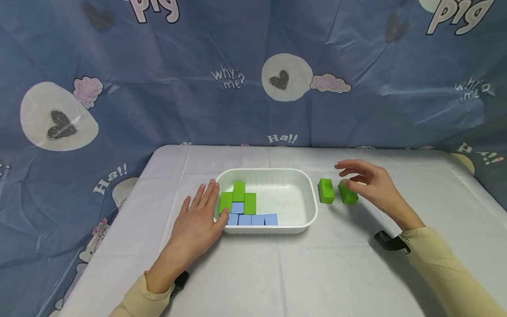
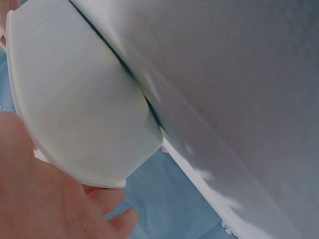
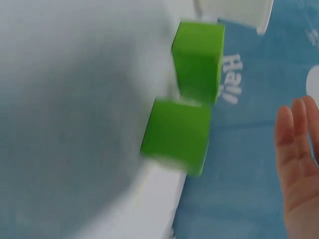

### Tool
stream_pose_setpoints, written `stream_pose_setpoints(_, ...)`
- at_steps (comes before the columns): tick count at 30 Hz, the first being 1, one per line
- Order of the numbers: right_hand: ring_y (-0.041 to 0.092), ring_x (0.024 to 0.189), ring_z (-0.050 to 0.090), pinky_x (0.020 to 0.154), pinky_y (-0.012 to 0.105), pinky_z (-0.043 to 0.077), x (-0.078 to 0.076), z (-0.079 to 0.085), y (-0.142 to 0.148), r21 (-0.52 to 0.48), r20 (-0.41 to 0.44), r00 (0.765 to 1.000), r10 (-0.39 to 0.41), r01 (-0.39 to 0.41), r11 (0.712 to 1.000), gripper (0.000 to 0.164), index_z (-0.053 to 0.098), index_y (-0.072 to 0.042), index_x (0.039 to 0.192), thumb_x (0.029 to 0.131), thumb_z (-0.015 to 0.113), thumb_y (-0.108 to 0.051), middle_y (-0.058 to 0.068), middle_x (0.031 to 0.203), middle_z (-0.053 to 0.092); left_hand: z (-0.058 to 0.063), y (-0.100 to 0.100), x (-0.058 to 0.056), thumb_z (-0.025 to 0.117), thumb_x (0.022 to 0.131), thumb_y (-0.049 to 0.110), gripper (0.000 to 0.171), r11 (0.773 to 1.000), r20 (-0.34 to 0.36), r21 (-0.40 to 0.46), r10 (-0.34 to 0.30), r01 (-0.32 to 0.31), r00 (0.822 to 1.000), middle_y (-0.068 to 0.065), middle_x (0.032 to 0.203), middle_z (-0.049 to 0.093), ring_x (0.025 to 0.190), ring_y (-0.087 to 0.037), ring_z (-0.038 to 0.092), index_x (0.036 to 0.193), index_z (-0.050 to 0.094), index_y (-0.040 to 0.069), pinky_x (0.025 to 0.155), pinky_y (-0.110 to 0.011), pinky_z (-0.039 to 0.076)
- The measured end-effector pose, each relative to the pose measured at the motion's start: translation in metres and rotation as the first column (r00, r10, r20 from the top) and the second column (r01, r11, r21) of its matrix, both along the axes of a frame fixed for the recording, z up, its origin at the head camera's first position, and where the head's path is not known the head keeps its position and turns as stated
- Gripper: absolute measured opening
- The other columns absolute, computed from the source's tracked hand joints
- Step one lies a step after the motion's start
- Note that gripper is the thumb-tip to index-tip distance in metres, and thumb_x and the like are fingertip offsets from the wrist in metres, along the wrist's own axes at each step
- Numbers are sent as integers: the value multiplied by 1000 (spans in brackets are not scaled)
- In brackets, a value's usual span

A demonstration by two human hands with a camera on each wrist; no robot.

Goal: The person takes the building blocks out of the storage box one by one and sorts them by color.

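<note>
My left hand [image 1: 196,224] rests with fairly straight fingers on the left end of a white plastic tray [image 1: 287,193]. The left wrist view shows that hand [image 2: 55,199] against the tray's wall [image 2: 84,99]. Three green blocks [image 1: 239,192] and several blue blocks [image 1: 257,219] lie in the tray's left and front part. Right of the tray, two more green blocks stand on the table: a nearer-to-tray one [image 1: 326,191] and an outer one [image 1: 348,193]. Above the outer block hovers my right hand [image 1: 372,182], fingers loosely bent. The right wrist view shows its fingers [image 3: 289,144] apart from both blocks.
White cloth covers the table [image 1: 277,268]. A blue printed curtain [image 1: 222,114] hangs behind the table's back edge. Dark straps [image 1: 390,241] sit at the wrists below the sleeves.
</note>
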State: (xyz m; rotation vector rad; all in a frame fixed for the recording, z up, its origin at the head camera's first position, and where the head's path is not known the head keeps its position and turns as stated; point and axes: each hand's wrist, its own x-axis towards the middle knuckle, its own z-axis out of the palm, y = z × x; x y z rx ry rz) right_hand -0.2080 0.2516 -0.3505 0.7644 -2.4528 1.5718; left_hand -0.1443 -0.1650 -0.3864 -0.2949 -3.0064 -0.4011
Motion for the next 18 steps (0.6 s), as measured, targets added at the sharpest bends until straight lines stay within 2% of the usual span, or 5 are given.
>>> stream_pose_setpoints(5, 29, 107, 60, 86, 24, 50, 9, 6, -23, 31, -9, 1000, -4, 4, 1000, 37, 61, 0, 128, 92, 64, 3, 15, 123, 63, 0, 0, 0, 39, 101, 48, 73, 1000, 1, -7, -3, 3, 1000, -8, 163, 14, 150, -26, 8, 157, 19, 6, 116, -55, 9)
stream_pose_setpoints(12, 32, 107, 59, 86, 24, 51, 15, 7, -49, 62, -40, 999, 14, -11, 998, 35, 62, 0, 126, 91, 62, 6, 16, 123, 63, 1, 0, 0, 38, 101, 47, 72, 1000, 4, 2, -3, 3, 1000, -8, 163, 14, 150, -25, 7, 157, 20, 6, 116, -55, 8)
stream_pose_setpoints(18, 28, 98, 64, 75, 29, 56, 20, 9, -67, 76, -8, 1000, 19, -18, 997, 34, 63, -2, 125, 92, 66, 0, 11, 119, 65, 1, 0, 1, 38, 101, 47, 72, 1000, 5, 6, -2, 2, 1000, -7, 163, 14, 150, -25, 6, 157, 20, 6, 116, -55, 8)
